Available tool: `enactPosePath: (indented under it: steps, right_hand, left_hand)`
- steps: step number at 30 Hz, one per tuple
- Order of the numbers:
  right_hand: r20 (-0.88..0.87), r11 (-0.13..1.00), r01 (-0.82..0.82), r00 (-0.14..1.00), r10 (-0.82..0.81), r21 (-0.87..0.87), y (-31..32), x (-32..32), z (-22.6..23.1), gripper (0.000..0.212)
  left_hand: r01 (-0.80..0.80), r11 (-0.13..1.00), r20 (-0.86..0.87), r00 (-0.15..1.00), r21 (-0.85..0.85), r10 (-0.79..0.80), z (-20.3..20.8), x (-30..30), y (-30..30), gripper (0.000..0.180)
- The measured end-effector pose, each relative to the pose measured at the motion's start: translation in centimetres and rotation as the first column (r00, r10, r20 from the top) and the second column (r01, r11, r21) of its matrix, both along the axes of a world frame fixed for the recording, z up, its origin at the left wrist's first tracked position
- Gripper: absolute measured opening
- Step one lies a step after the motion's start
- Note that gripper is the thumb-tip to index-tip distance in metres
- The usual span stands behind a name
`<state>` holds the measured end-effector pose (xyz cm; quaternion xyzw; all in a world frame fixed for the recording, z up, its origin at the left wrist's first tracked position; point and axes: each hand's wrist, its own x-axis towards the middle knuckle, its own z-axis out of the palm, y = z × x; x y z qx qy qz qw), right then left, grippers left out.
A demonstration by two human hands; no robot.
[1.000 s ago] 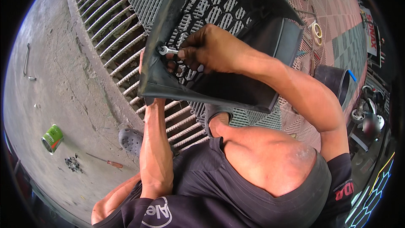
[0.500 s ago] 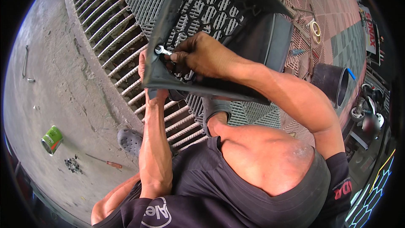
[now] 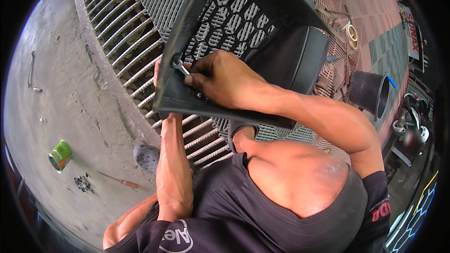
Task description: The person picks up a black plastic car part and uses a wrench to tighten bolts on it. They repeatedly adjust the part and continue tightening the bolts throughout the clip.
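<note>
The right hand (image 3: pixel 222 80) pinches a wrench (image 3: pixel 182 67), swung nearer at its handle than before, inside the left side of a black panel (image 3: pixel 273 61) that the left hand (image 3: pixel 157 72) touches outside, grip too hidden to tell, with a tape roll (image 3: pixel 355 41) far right.

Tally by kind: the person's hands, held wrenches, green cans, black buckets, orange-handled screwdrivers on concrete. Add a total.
Left hand and right hand: 2
Held wrench: 1
Green can: 1
Black bucket: 1
Orange-handled screwdriver on concrete: 1
Total: 6
</note>
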<state>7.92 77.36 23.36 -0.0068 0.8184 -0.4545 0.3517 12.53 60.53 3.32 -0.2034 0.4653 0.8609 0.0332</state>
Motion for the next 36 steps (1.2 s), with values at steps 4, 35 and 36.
enactPosePath:
  steps: [4, 35, 36]
  right_hand:
    - [-0.027, 0.983, -0.161, 0.986, 0.164, 0.089, 1.0, -0.8, 1.3, 0.026]
    - [0.203, 0.998, -0.059, 0.977, 0.06, -0.01, 1.0, -3.0, -0.4, 0.024]
    - [0.192, 0.998, -0.062, 0.979, 0.063, -0.011, 0.9, -3.0, -0.4, 0.024]
  left_hand:
    - [-0.051, 0.998, 0.046, 0.998, 0.045, 0.049, 0.8, -0.5, -0.5, 0.029]
    - [-0.07, 0.974, 0.162, 0.986, 0.215, 0.035, 3.6, -0.8, 0.9, 0.027]
    - [-0.053, 0.988, 0.148, 0.989, 0.147, 0.031, 3.6, -0.6, 0.9, 0.026]
